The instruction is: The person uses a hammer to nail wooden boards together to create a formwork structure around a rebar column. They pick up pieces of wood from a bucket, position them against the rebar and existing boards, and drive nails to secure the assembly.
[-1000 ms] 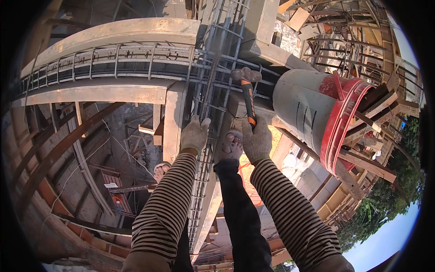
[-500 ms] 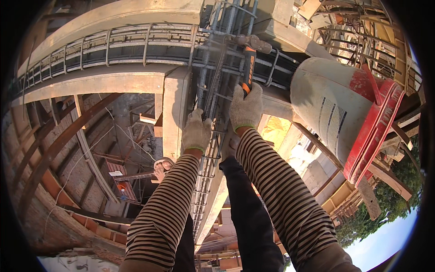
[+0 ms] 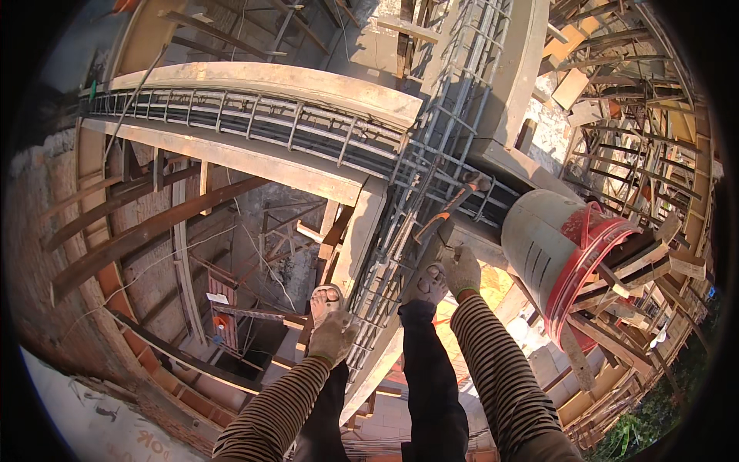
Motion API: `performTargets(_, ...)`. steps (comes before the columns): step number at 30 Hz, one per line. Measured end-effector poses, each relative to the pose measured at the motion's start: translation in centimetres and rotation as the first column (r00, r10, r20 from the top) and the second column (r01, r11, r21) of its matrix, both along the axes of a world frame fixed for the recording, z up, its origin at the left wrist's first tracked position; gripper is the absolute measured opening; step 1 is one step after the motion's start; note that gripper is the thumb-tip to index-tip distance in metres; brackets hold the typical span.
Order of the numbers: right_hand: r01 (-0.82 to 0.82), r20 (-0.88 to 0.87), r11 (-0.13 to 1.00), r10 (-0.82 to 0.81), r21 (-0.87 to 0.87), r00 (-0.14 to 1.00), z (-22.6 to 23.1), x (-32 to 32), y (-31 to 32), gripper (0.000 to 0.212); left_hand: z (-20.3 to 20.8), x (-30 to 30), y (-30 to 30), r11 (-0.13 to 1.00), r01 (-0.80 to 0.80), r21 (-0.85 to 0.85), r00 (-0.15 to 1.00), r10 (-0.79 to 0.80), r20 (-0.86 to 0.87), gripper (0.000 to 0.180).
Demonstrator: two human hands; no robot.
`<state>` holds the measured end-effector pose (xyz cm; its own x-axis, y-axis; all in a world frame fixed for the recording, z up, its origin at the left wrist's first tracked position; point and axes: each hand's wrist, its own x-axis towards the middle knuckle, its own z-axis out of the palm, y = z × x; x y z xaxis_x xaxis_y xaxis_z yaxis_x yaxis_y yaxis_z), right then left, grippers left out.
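Note:
My left hand point(image 3: 332, 336), in a pale knit glove, hovers by my bare left foot point(image 3: 326, 296), its fingers loosely apart and nothing seen in them. My right hand point(image 3: 463, 271), gloved too, is beside my right foot point(image 3: 426, 283) at the formwork edge, fingers slightly bent and holding nothing visible. Ahead of it a hammer point(image 3: 436, 219) with a black and orange handle lies across the steel rebar cage point(image 3: 454, 115), its head toward the far right. A dark iron bar point(image 3: 419, 195) lies along the bars left of the hammer.
A grey bucket point(image 3: 535, 229) with a red rim lies tipped at the right. Timber formwork point(image 3: 231, 158) borders the rebar beams. Deep gaps open beside them, with curved planks point(image 3: 154, 231) below at left and scattered timber point(image 3: 616, 316) at right.
My right hand has let go of the hammer and drawn back. My left hand has come off the iron bar toward my left foot. The view has shifted, showing more ahead.

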<state>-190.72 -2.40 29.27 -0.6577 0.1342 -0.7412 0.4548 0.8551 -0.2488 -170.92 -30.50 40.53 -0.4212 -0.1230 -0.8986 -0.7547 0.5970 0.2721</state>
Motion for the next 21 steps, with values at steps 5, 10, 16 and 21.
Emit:
performTargets(5,-0.082,0.174,0.997,0.082,-0.005,0.981,8.7,0.2,4.2,0.041,11.5,1.5,-3.2,0.93,-0.327,-0.166,0.942,0.335,0.019,0.048)
performTargets(10,-0.147,0.165,0.987,0.155,-0.059,0.974,15.8,0.8,7.2,0.047,18.3,5.2,-4.4,0.83,-0.505,-0.234,0.856,0.516,-0.017,0.044)
performTargets(16,-0.239,0.218,0.969,0.245,-0.053,0.945,24.1,3.0,7.4,0.041,24.6,10.1,-5.7,0.765,-0.589,-0.26,0.799,0.6,-0.045,0.039)
performTargets(21,-0.203,0.317,0.978,0.205,-0.041,0.926,27.4,3.0,6.8,0.043,29.8,14.7,-4.0,0.57,-0.799,-0.193,0.596,0.795,-0.116,0.044)
